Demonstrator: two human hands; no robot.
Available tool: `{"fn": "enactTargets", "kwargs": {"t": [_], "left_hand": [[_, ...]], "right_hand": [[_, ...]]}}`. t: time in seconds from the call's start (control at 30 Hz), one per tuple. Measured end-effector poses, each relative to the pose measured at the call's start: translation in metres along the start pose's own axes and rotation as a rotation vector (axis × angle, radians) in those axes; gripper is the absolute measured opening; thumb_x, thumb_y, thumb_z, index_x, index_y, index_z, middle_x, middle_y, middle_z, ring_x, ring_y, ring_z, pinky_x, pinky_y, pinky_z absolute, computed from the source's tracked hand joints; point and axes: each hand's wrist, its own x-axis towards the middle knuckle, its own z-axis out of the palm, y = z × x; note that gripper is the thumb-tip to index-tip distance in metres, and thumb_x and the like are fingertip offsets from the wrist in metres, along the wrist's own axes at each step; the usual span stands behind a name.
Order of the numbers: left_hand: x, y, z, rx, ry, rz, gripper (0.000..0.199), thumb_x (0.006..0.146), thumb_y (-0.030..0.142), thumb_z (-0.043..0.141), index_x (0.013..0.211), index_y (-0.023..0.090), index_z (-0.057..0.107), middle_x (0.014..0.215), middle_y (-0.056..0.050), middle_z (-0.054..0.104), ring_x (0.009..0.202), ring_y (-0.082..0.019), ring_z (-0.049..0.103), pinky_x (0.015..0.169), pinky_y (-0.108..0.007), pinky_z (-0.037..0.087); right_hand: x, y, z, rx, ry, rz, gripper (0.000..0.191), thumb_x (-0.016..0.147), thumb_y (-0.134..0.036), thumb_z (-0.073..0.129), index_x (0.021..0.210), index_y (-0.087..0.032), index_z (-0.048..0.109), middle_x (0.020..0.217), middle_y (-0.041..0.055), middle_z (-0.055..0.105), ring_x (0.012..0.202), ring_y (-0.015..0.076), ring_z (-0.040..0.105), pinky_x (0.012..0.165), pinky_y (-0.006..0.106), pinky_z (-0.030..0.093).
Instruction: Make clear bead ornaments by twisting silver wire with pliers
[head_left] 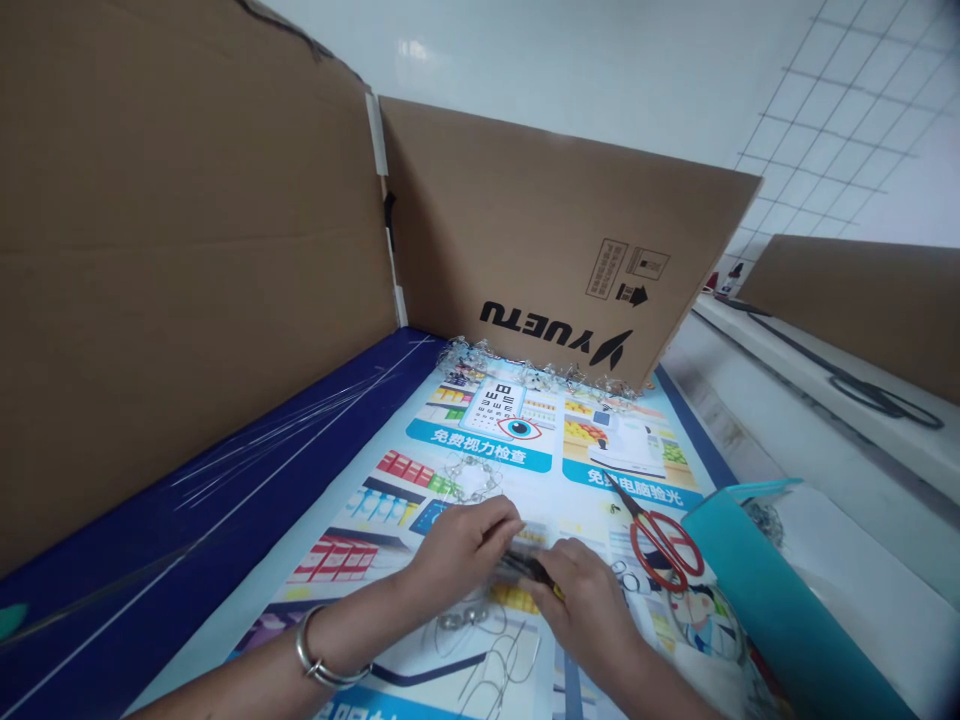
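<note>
Above the printed poster [525, 490], my two hands meet near the middle. My right hand [592, 605] is closed around a dark tool with a bit of yellow at its grip, which looks like pliers [531, 567]. Fingers pinched together, my left hand [466, 548] is at the tool's tip; what it pinches is blurred and hidden. Below the hands lie thin bent wires [501, 675] and a wire piece with clear beads [471, 617]. A ring of beaded wire [474, 478] rests just beyond my left hand. Scissors with red handles [664, 550] lie to the right of my right hand.
Brown cardboard panels [570, 230] wall off the back and left [187, 250]. Along the back panel's foot runs a row of beaded wire pieces [540, 377]. A teal box [780, 590] stands at right, beside a clear coil [705, 622]. A ledge with a black cable [870, 395] is farther right.
</note>
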Motion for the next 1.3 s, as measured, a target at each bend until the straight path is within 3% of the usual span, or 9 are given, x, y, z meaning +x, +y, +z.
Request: {"fn": "enactTargets", "kwargs": {"t": [0.17,0.33,0.63,0.8,1.07,1.3], "left_hand": [[0.003,-0.009,-0.005,-0.048,0.115,-0.036,0.023,0.089,0.029,0.040,0.078,0.019,0.057,0.063,0.003,0.056,0.057,-0.011,0.052,0.056,-0.019,0.037],[0.003,-0.012,-0.008,-0.006,0.165,0.018,0.023,0.089,0.028,0.041,0.080,0.020,0.060,0.066,0.002,0.058,0.061,-0.012,0.053,0.059,-0.020,0.038],[-0.004,-0.011,-0.004,0.041,0.112,0.064,0.023,0.091,0.028,0.038,0.082,0.020,0.058,0.073,0.000,0.061,0.067,-0.014,0.055,0.063,-0.021,0.038],[-0.004,-0.009,-0.008,0.018,0.113,0.068,0.025,0.092,0.028,0.035,0.082,0.020,0.056,0.071,0.000,0.059,0.065,-0.014,0.054,0.062,-0.021,0.038],[-0.003,-0.007,-0.002,0.050,0.057,0.106,0.019,0.088,0.024,0.041,0.082,0.021,0.058,0.074,0.000,0.063,0.068,-0.014,0.057,0.063,-0.021,0.039],[-0.003,0.000,-0.003,-0.040,-0.015,0.098,0.019,0.087,0.023,0.041,0.078,0.020,0.058,0.072,0.000,0.063,0.066,-0.014,0.056,0.061,-0.021,0.039]], "right_hand": [[0.003,0.004,-0.006,0.115,-0.010,0.100,0.004,0.079,-0.025,0.057,0.077,-0.022,0.057,0.077,0.0007,0.057,0.075,0.0164,0.051,0.066,0.026,0.035],[0.010,0.007,-0.016,0.244,-0.006,0.211,0.019,0.084,-0.031,0.050,0.069,-0.020,0.052,0.068,-0.0017,0.052,0.065,0.0132,0.050,0.058,0.023,0.034],[0.017,-0.009,-0.013,0.324,0.001,0.227,0.018,0.081,-0.030,0.051,0.066,-0.020,0.053,0.065,-0.0021,0.050,0.061,0.0125,0.048,0.055,0.022,0.030],[0.019,-0.006,-0.012,0.418,0.035,0.241,0.020,0.078,-0.032,0.054,0.063,-0.019,0.053,0.063,-0.0018,0.048,0.061,0.0130,0.045,0.056,0.023,0.030],[0.022,-0.005,-0.011,0.794,0.045,0.324,0.025,0.082,-0.040,0.049,0.076,-0.017,0.056,0.064,-0.0028,0.046,0.061,0.0117,0.041,0.055,0.022,0.033],[0.031,-0.020,0.002,1.058,0.047,0.338,0.023,0.076,-0.038,0.058,0.073,-0.016,0.054,0.064,-0.0028,0.048,0.061,0.0109,0.041,0.058,0.022,0.035]]}}
